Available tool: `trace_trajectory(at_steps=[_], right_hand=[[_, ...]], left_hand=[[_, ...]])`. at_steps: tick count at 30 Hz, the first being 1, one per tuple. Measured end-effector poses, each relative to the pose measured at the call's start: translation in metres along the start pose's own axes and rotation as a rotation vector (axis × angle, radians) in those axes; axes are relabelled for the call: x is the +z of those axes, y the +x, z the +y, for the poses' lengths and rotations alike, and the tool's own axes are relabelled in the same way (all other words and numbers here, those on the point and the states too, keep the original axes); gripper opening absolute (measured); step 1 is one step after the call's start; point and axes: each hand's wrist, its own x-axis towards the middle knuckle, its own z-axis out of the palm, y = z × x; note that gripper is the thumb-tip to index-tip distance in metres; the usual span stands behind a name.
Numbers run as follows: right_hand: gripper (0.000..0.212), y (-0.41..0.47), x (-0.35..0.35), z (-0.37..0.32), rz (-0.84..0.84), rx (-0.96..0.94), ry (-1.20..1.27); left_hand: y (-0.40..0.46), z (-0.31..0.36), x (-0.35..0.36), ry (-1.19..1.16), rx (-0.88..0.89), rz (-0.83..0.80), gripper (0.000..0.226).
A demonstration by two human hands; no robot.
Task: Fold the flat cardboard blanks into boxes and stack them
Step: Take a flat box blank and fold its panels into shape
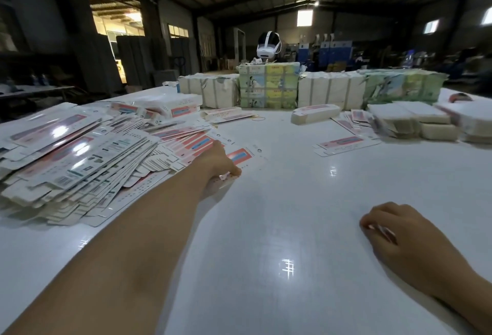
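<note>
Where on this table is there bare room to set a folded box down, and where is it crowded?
Bare white table lies between the left hand and right hand, and runs back to the lone flat blank. Crowded: the heap of flat blanks at left, the wrapped bundles along the far edge, and the stacks at far right.

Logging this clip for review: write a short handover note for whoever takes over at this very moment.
Left hand pinches the near edge of a flat blank at the edge of the pile of blanks.
Right hand rests loosely curled on the white table, holding nothing.
Done: one folded box lies far across the table.
Left: fold the pinched blank, then the pile, and stack.
</note>
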Motion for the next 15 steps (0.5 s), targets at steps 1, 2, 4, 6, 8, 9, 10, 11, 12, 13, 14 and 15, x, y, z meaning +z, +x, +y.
trace_trajectory(at_steps=[1, 2, 4, 6, 8, 9, 10, 11, 12, 13, 14, 15], right_hand=[[0.013, 0.001, 0.0, 0.0, -0.015, 0.005, -0.007], [0.012, 0.002, -0.001, 0.0, -0.033, 0.012, -0.014], [0.013, 0.003, -0.002, -0.002, -0.074, 0.035, -0.017], [0.017, 0.006, -0.004, -0.002, -0.099, 0.06, 0.011], [0.021, 0.008, -0.009, -0.003, -0.084, 0.124, 0.118], [0.023, 0.008, -0.013, -0.004, -0.07, 0.177, 0.201], [0.022, 0.007, -0.016, -0.004, -0.057, 0.239, 0.289], [0.021, 0.004, -0.019, -0.003, -0.046, 0.3, 0.376], [0.021, 0.001, -0.021, -0.002, -0.031, 0.349, 0.461], [0.024, -0.002, -0.024, -0.001, -0.005, 0.382, 0.549], [0.028, -0.005, -0.026, 0.0, 0.026, 0.405, 0.627], [0.029, -0.008, -0.027, 0.0, 0.051, 0.416, 0.687]], left_hand=[[-0.007, 0.007, 0.0, 0.002, 0.047, -0.004, 0.084], [-0.015, 0.015, 0.0, -0.04, 0.093, -0.032, 0.072], [-0.04, 0.039, 0.004, -0.178, 0.173, -0.132, 0.056], [-0.072, 0.065, 0.015, -0.225, 0.285, -0.23, 0.055], [-0.107, 0.087, 0.031, -0.2, 0.416, -0.343, 0.07], [-0.123, 0.094, 0.04, -0.16, 0.468, -0.396, 0.081], [-0.137, 0.1, 0.05, -0.099, 0.511, -0.435, 0.091], [-0.148, 0.104, 0.059, -0.024, 0.549, -0.452, 0.1], [-0.157, 0.106, 0.069, 0.055, 0.585, -0.447, 0.107], [-0.165, 0.108, 0.078, 0.12, 0.615, -0.419, 0.11], [-0.17, 0.109, 0.085, 0.16, 0.64, -0.373, 0.107], [-0.174, 0.11, 0.09, 0.175, 0.665, -0.316, 0.103]])
